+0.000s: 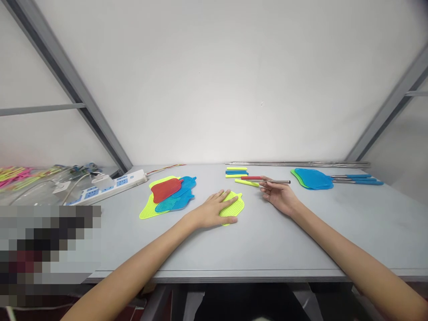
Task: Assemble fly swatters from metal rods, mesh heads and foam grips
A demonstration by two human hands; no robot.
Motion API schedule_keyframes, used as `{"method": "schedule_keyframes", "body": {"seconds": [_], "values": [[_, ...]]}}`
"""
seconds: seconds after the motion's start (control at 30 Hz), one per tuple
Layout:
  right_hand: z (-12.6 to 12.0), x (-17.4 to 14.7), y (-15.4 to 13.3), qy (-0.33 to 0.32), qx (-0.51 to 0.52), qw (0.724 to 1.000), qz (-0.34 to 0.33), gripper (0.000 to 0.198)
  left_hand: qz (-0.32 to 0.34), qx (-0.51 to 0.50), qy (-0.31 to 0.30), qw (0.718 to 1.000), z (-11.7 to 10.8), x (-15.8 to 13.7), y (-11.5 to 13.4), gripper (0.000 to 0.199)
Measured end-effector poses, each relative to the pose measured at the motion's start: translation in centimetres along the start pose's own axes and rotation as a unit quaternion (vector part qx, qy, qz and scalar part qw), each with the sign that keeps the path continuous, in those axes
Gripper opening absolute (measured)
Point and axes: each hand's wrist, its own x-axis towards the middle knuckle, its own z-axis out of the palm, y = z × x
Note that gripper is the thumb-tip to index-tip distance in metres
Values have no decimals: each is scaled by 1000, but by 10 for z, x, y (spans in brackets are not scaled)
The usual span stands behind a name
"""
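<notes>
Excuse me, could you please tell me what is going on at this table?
A person is working with both hands at the table. The left hand lies spread over a yellow-green mesh piece, while the right hand holds a metal rod with a red end. Loose mesh pieces overlap to the left, coloured tubes lie beyond the hands, and blue-handled swatters lie to the right.

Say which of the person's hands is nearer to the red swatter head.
Left. The left hand rests on a yellow-green swatter head, to the right of the red swatter head; the right hand is farther right, holding a metal rod.
</notes>
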Motion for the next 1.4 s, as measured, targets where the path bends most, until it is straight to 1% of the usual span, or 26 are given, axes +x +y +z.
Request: {"method": "schedule_keyframes", "body": {"seconds": [0.1, 0.27, 0.4, 0.6, 0.77, 0.87, 0.97, 1.1, 1.23, 1.4], "values": [[-1, 1, 1, 12, -7, 1000, 4, 22, 4, -1, 16, 1000, -3, 0, 1, 69], [-5, 4, 1, 41, -7, 999, -18, 23, 21, 9, 48, 999, -5, 0, 4, 61], [-5, 3, 0, 39, -12, 999, -20, 21, 26, 19, 49, 998, -6, -1, 5, 58], [1, 0, 0, 22, -47, 999, 11, 18, 28, 20, 49, 998, -6, 0, 6, 57], [-1, 1, -1, 40, -84, 995, 20, 14, 29, 13, 47, 998, -5, 1, 4, 58], [-5, 2, -2, 65, -101, 993, -3, 13, 25, 10, 42, 999, -5, 1, 3, 58], [-7, 2, -6, 87, -104, 990, -49, 13, 23, 7, 38, 999, -6, 0, 3, 59], [-5, 0, -11, 85, -103, 986, -95, 17, 31, 1, 42, 999, -6, 0, 2, 58], [-2, -3, -12, 75, -104, 986, -108, 19, 40, 3, 55, 998, -6, 1, 4, 55], [-2, -3, -10, 78, -109, 986, -96, 22, 44, 3, 86, 995, -6, 0, 6, 51]]}}
